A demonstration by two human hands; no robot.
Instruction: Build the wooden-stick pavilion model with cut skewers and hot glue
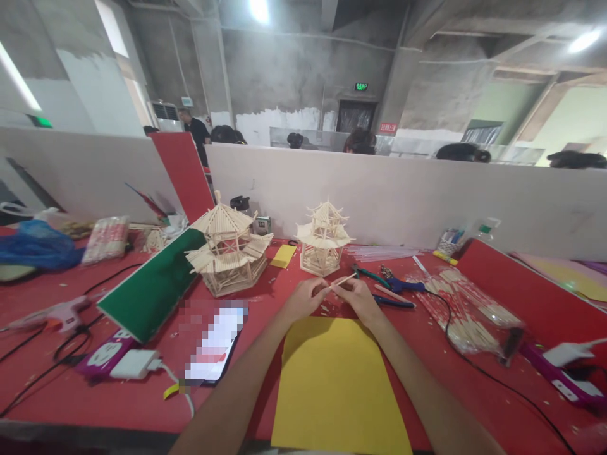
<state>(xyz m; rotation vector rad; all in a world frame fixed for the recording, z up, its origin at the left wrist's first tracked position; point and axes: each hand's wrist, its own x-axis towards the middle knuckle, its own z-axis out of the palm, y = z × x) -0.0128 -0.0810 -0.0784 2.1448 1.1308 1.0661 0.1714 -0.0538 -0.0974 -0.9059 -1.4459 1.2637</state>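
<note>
Over the far edge of a yellow sheet [339, 385], my left hand [306, 298] and my right hand [359, 297] come close together. A thin pale wooden stick [348, 277] runs between them, pinched in the fingertips of both. Just beyond my hands stands a small tiered pagoda model [325, 240] made of such sticks. A larger stick pagoda [230, 253] stands to the left of it. Near my right hand lie dark-handled pliers [393, 302] and a tool with green handles [372, 275].
A phone [218, 344] lies left of my arms. Power strips [107, 355], cables and a pink glue gun [52, 316] are farther left. A blue glue gun [408, 285] and bagged sticks [467, 309] lie right. A green board [152, 291] and white partition [403, 196] border the space.
</note>
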